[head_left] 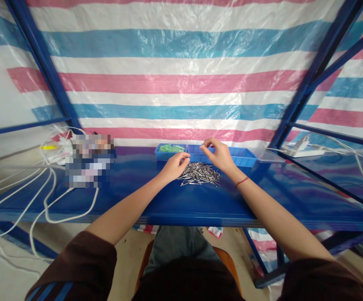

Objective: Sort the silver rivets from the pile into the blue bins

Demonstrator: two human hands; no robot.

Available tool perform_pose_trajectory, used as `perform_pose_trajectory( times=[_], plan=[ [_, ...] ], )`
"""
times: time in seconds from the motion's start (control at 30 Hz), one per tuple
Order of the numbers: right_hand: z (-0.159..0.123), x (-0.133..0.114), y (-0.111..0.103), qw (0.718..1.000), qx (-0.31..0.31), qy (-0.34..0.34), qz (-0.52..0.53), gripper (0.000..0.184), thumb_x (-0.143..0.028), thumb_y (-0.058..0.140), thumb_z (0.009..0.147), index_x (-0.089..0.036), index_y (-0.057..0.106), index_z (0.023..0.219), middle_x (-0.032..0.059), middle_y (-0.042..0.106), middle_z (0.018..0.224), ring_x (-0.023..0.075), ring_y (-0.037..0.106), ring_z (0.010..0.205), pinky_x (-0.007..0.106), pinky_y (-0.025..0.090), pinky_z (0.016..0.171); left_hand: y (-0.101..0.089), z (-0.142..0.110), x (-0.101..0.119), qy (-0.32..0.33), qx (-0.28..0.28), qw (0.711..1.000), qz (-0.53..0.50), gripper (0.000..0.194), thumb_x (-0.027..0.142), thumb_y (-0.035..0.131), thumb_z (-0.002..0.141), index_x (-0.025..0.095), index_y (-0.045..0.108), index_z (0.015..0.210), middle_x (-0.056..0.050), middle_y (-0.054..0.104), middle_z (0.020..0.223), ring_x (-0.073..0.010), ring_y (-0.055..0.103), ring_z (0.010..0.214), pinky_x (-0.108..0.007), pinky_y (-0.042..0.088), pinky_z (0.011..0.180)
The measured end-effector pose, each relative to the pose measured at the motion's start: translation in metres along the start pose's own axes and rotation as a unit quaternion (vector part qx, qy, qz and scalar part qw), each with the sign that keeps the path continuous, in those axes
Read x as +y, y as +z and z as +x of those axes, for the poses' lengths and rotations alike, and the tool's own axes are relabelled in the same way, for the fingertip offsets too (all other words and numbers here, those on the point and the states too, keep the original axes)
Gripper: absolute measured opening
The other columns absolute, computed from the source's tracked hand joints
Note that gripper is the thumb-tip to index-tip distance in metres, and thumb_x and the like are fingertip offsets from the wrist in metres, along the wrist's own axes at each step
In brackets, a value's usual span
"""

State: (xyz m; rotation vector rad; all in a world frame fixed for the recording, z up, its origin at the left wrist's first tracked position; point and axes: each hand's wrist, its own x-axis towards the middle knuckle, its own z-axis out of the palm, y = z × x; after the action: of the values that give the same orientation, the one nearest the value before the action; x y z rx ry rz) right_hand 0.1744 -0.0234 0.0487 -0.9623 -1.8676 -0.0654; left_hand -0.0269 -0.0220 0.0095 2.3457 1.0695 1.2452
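Observation:
A heap of small, thin silvery metal pieces, rivet-like in shape (pixel 200 174), lies on the blue tabletop. My left hand (pixel 174 166) is at the heap's left edge, its fingers curled and pressed together. Above the heap's right side is my right hand (pixel 219 154), thumb and forefinger bent into a pinch. Anything in either pinch is too small to make out. Behind both hands stands a long blue divided tray (pixel 242 158). Small green pieces (pixel 171 148) fill part of its left compartment, and my right hand partly hides its middle.
White cables (pixel 51 196) and a blurred-out item (pixel 89 161) occupy the table's left side. A clear plastic lid (pixel 269 155) lies right of the tray, with a white power strip (pixel 303 149) beyond. Blue metal posts (pixel 313 79) frame a striped plastic sheet (pixel 181 83).

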Motion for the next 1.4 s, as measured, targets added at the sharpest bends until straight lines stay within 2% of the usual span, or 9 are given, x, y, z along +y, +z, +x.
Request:
perform_pose_trajectory(
  times=[0.1, 0.23, 0.4, 0.63, 0.73, 1.0, 1.17, 1.27, 1.4],
  plan=[
    [0.011, 0.028, 0.0, 0.998, 0.006, 0.009, -0.059, 0.012, -0.031, 0.052, 0.084, -0.019, 0.057, 0.086, 0.0084, 0.065, 0.086, 0.0227, 0.06, 0.083, 0.036, 0.045, 0.078, -0.002, -0.002, 0.002, 0.016, -0.034, 0.999, 0.034, 0.02, 0.025, 0.049, 0.088, 0.017, 0.064, 0.099, -0.005, 0.066, 0.093, -0.0158, 0.061, 0.082, -0.029, 0.048, 0.08],
    [0.01, 0.05, -0.002, 0.986, -0.052, 0.027, -0.156, 0.023, -0.025, 0.054, 0.08, -0.016, 0.059, 0.1, 0.0148, 0.066, 0.096, 0.0299, 0.059, 0.094, 0.044, 0.043, 0.084, -0.003, -0.009, 0.015, 0.063, -0.113, 0.989, 0.074, 0.017, 0.027, 0.054, 0.086, 0.019, 0.067, 0.092, -0.004, 0.065, 0.09, -0.0152, 0.06, 0.082, -0.027, 0.045, 0.078],
    [-0.001, 0.042, -0.01, 0.987, -0.042, -0.003, -0.154, 0.025, -0.026, 0.052, 0.081, -0.015, 0.06, 0.101, 0.0133, 0.067, 0.093, 0.0286, 0.06, 0.089, 0.043, 0.044, 0.083, 0.001, -0.01, 0.037, 0.143, -0.19, 0.95, 0.204, 0.018, 0.033, 0.054, 0.089, 0.026, 0.07, 0.092, -0.001, 0.068, 0.097, -0.0196, 0.058, 0.097, -0.032, 0.035, 0.082],
    [-0.004, 0.023, -0.008, 0.993, -0.058, -0.032, -0.094, 0.018, -0.028, 0.053, 0.08, -0.017, 0.061, 0.092, 0.0096, 0.068, 0.087, 0.0243, 0.062, 0.081, 0.039, 0.047, 0.077, 0.008, 0.002, 0.05, 0.199, -0.256, 0.883, 0.338, 0.021, 0.027, 0.051, 0.092, 0.022, 0.07, 0.086, -0.003, 0.069, 0.092, -0.0192, 0.062, 0.091, -0.03, 0.032, 0.07],
    [-0.009, 0.017, -0.005, 0.993, -0.07, -0.039, -0.083, 0.018, -0.029, 0.053, 0.081, -0.017, 0.062, 0.092, 0.0096, 0.068, 0.089, 0.024, 0.062, 0.082, 0.038, 0.047, 0.078, 0.008, 0.005, 0.054, 0.195, -0.272, 0.877, 0.344, 0.019, 0.029, 0.053, 0.089, 0.022, 0.071, 0.089, -0.004, 0.07, 0.094, -0.0192, 0.063, 0.09, -0.028, 0.034, 0.066],
    [-0.017, 0.005, 0.001, 0.993, -0.104, -0.004, -0.059, 0.018, -0.028, 0.052, 0.08, -0.017, 0.065, 0.089, 0.0088, 0.07, 0.09, 0.023, 0.062, 0.083, 0.035, 0.047, 0.072, 0.013, 0.013, 0.052, 0.088, -0.329, 0.906, 0.252, 0.018, 0.028, 0.056, 0.08, 0.024, 0.073, 0.08, 0.0, 0.071, 0.086, -0.0191, 0.064, 0.083, -0.025, 0.04, 0.061],
    [-0.017, 0.005, -0.003, 0.995, -0.077, 0.04, -0.057, 0.018, -0.026, 0.051, 0.08, -0.018, 0.066, 0.083, 0.0079, 0.071, 0.087, 0.022, 0.063, 0.079, 0.035, 0.046, 0.072, 0.015, 0.007, 0.041, 0.1, -0.274, 0.927, 0.236, 0.021, 0.028, 0.049, 0.087, 0.02, 0.068, 0.083, -0.004, 0.065, 0.094, -0.0211, 0.062, 0.09, -0.03, 0.045, 0.071],
    [-0.018, 0.009, -0.006, 0.992, -0.066, 0.094, -0.043, 0.019, -0.023, 0.05, 0.078, -0.018, 0.068, 0.081, 0.0075, 0.071, 0.084, 0.0214, 0.063, 0.076, 0.035, 0.046, 0.072, 0.016, 0.004, 0.032, 0.064, -0.213, 0.957, 0.185, 0.021, 0.029, 0.046, 0.091, 0.018, 0.064, 0.09, -0.005, 0.061, 0.097, -0.02, 0.06, 0.09, -0.032, 0.046, 0.076],
    [-0.019, 0.01, -0.005, 0.984, -0.092, 0.145, 0.039, 0.016, -0.023, 0.053, 0.075, -0.017, 0.068, 0.079, 0.0073, 0.072, 0.084, 0.0214, 0.064, 0.08, 0.034, 0.047, 0.071, 0.018, 0.008, 0.017, 0.03, -0.103, 0.991, 0.082, 0.015, 0.025, 0.047, 0.091, 0.016, 0.058, 0.085, -0.004, 0.059, 0.086, -0.0172, 0.057, 0.085, -0.031, 0.045, 0.08]
  ],
)
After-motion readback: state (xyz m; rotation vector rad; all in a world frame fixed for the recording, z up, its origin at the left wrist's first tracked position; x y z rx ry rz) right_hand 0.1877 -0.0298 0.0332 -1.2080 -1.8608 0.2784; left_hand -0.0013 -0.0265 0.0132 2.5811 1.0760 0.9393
